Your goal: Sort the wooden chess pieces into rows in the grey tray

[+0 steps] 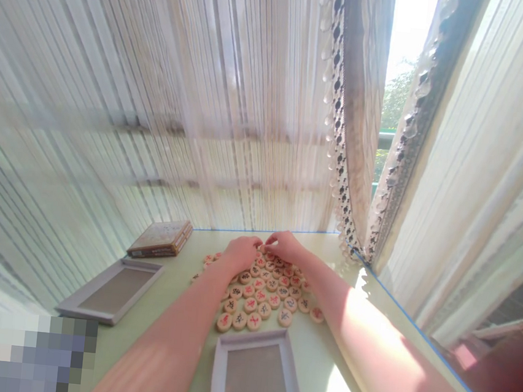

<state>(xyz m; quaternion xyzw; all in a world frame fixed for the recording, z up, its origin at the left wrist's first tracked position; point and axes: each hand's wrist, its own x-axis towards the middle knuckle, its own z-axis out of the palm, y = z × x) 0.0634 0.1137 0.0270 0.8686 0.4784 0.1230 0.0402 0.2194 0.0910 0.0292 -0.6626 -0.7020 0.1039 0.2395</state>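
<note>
Several round wooden game discs [261, 294] with red and black characters lie flat in a cluster on a pale green table [178, 293]. Both my hands reach to the far edge of the cluster. My left hand [240, 252] has its fingers curled down onto the discs there. My right hand [284, 245] pinches with fingertips at a disc next to the left hand's fingers. What each hand holds is too small to make out.
A grey tray-like box half [111, 289] lies at the left, another [258, 374] at the near edge. A brown folded board or book [161, 239] rests at the back left. Striped sheer curtains with beaded trim [336, 135] hang behind the table; the blue-edged table rim [415, 328] runs right.
</note>
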